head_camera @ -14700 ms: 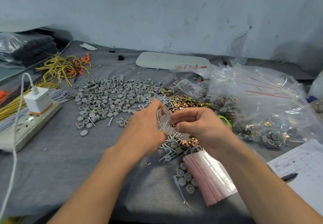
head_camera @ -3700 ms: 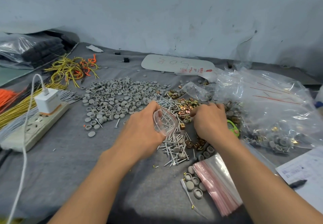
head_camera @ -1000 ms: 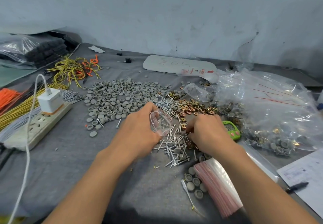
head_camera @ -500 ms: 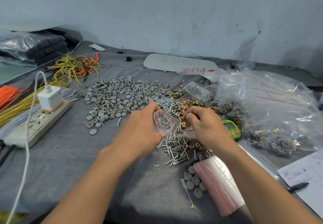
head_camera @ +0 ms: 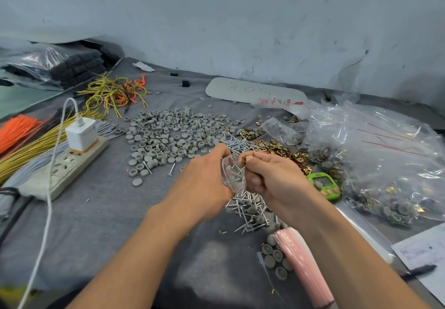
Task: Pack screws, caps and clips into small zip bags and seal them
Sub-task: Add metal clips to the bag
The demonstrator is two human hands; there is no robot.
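Left hand point(head_camera: 204, 176) grips crinkly clear bag point(head_camera: 231, 176); right hand point(head_camera: 272, 176) pinches brassy clip point(head_camera: 244, 161).

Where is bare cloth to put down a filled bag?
Bare grey cloth lies between the power strip and the left forearm, and near the front edge between both forearms. Crowded: the caps, screws, clips, and the large bags at right.
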